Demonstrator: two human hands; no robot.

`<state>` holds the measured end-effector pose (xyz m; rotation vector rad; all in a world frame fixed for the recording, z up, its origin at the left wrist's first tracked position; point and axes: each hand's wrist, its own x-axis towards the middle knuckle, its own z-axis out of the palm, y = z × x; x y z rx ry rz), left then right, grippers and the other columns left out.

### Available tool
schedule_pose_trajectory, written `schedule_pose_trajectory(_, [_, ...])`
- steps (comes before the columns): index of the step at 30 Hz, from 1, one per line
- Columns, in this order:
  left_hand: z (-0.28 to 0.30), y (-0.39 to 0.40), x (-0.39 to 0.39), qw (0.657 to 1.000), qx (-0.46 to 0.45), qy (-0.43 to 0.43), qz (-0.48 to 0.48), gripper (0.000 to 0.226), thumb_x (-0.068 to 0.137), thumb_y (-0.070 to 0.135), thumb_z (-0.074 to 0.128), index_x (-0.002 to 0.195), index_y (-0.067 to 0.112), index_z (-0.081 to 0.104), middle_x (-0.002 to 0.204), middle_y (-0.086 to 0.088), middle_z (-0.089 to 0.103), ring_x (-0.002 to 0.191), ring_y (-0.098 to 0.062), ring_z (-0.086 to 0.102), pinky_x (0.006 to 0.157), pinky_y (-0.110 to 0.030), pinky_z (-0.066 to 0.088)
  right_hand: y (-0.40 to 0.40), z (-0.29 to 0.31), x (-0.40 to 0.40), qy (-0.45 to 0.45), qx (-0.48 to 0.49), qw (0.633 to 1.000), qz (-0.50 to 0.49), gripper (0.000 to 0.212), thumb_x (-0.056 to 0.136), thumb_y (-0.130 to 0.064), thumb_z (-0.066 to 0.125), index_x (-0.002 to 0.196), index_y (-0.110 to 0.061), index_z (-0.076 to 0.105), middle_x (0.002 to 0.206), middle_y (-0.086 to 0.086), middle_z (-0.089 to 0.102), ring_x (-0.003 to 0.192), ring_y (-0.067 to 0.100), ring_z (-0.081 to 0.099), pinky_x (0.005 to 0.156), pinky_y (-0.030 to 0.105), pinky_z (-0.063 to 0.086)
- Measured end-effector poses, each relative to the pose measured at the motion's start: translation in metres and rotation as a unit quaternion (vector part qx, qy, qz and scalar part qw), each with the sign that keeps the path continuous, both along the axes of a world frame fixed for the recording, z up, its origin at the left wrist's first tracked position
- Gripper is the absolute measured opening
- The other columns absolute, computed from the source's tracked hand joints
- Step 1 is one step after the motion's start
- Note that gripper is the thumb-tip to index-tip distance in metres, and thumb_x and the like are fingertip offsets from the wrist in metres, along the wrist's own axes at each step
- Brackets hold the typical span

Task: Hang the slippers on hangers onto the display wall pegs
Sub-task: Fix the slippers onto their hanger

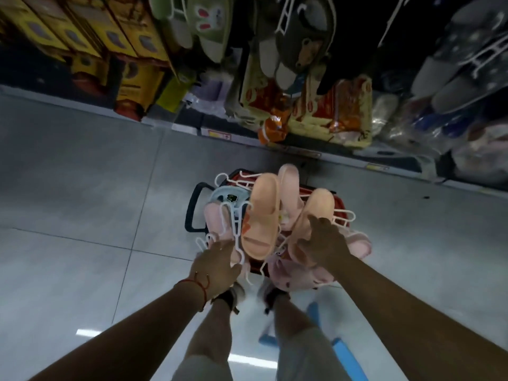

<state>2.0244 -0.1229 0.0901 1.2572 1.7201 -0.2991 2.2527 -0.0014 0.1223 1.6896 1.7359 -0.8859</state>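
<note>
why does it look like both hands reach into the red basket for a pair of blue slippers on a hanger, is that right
Not quite: the slippers are orange, not blue, as the head view shows. Both hands, left and right, do reach into the red basket for them.
</note>
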Motion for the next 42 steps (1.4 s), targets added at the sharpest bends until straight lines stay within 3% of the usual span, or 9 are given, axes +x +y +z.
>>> schedule_pose_trajectory(6, [-0.054, -0.012, -0.011, 0.994, -0.022, -0.034, 0.097, 0.062, 0.098, 0.039, 0.058, 0.154, 0.036, 0.033, 0.148, -0.013, 0.045, 0.126, -0.035, 0.055, 0.104, -0.036, 0.045, -0.028, -0.04, -0.036, 0.078, 0.084, 0.992, 0.053, 0.07, 0.093, -0.04, 0.058, 0.155, -0.022, 0.029, 0.152, 0.01, 0.039, 0.134, 0.032, 0.042, 0.109, 0.041, 0.038])
schedule_pose_trajectory(12, [-0.096, -0.013, 0.008, 0.984, 0.002, -0.049, 0.174, 0.061, 0.092, 0.048, 0.062, 0.147, 0.026, 0.045, 0.14, -0.018, 0.045, 0.118, -0.037, 0.057, 0.098, -0.041, 0.05, -0.03, -0.074, -0.052, 0.083, 0.118, 0.983, 0.114, 0.077, 0.091, -0.042, 0.062, 0.155, -0.023, 0.024, 0.165, 0.01, 0.018, 0.144, 0.035, 0.03, 0.115, 0.047, 0.03])
schedule_pose_trajectory(16, [-0.113, -0.009, 0.018, 0.973, 0.053, -0.023, 0.222, 0.061, 0.082, 0.062, 0.063, 0.126, 0.019, 0.062, 0.127, -0.021, 0.052, 0.122, -0.039, 0.051, 0.1, -0.042, 0.047, -0.013, -0.079, -0.031, 0.069, 0.198, 0.977, -0.039, 0.075, 0.089, -0.048, 0.063, 0.153, -0.025, 0.031, 0.159, 0.007, 0.03, 0.144, 0.03, 0.031, 0.116, 0.047, 0.028])
schedule_pose_trajectory(19, [-0.115, -0.004, 0.027, 0.96, 0.071, -0.018, 0.27, 0.074, 0.079, 0.063, 0.072, 0.135, 0.018, 0.055, 0.132, -0.015, 0.049, 0.126, -0.037, 0.048, 0.106, -0.042, 0.042, -0.006, -0.083, 0.005, 0.017, 0.173, 0.977, -0.127, 0.077, 0.084, -0.062, 0.064, 0.146, -0.023, 0.039, 0.147, 0.009, 0.048, 0.132, 0.033, 0.047, 0.111, 0.051, 0.036])
schedule_pose_trajectory(25, [-0.124, 0.0, 0.05, 0.973, 0.157, 0.072, 0.156, 0.114, 0.069, 0.078, 0.067, 0.156, 0.033, 0.008, 0.135, -0.016, 0.054, 0.127, -0.044, 0.047, 0.109, -0.06, 0.034, -0.009, -0.081, 0.026, 0.071, 0.134, 0.983, -0.107, 0.052, 0.081, -0.042, 0.078, 0.124, -0.02, 0.058, 0.109, 0.002, 0.068, 0.09, 0.022, 0.063, 0.084, 0.035, 0.05])
schedule_pose_trajectory(28, [-0.129, 0.004, 0.054, 0.974, 0.145, 0.078, 0.155, 0.102, 0.074, 0.073, 0.067, 0.153, 0.032, 0.017, 0.125, -0.015, 0.055, 0.12, -0.041, 0.05, 0.104, -0.057, 0.038, -0.009, -0.073, 0.024, 0.111, 0.081, 0.979, -0.149, 0.039, 0.086, -0.035, 0.075, 0.117, -0.025, 0.052, 0.107, -0.001, 0.061, 0.088, 0.021, 0.062, 0.07, 0.031, 0.049])
schedule_pose_trajectory(33, [-0.132, 0.009, 0.039, 0.971, 0.174, 0.066, 0.15, 0.072, 0.08, 0.046, 0.069, 0.139, 0.021, 0.037, 0.112, -0.015, 0.059, 0.103, -0.037, 0.057, 0.088, -0.048, 0.051, -0.018, -0.049, 0.026, 0.147, 0.094, 0.969, -0.174, 0.035, 0.087, -0.035, 0.071, 0.114, -0.031, 0.049, 0.108, -0.008, 0.056, 0.09, 0.019, 0.06, 0.065, 0.03, 0.052])
schedule_pose_trajectory(37, [-0.129, 0.017, 0.03, 0.966, 0.226, 0.103, 0.077, 0.084, 0.081, 0.047, 0.071, 0.15, 0.026, 0.027, 0.115, -0.018, 0.055, 0.101, -0.036, 0.056, 0.084, -0.047, 0.053, -0.026, -0.027, 0.03, 0.178, 0.098, 0.959, -0.198, 0.034, 0.086, -0.036, 0.071, 0.114, -0.032, 0.051, 0.109, -0.011, 0.057, 0.093, 0.015, 0.059, 0.067, 0.027, 0.048])
schedule_pose_trajectory(42, [-0.122, 0.037, 0.037, 0.956, 0.249, 0.142, -0.066, 0.103, 0.082, 0.051, 0.074, 0.16, 0.028, 0.01, 0.156, -0.022, 0.027, 0.138, -0.043, 0.034, 0.104, -0.052, 0.039, -0.035, -0.002, 0.033, 0.198, 0.078, 0.958, -0.192, 0.041, 0.082, -0.039, 0.073, 0.114, -0.034, 0.048, 0.102, -0.018, 0.056, 0.086, 0.003, 0.056, 0.072, 0.032, 0.056])
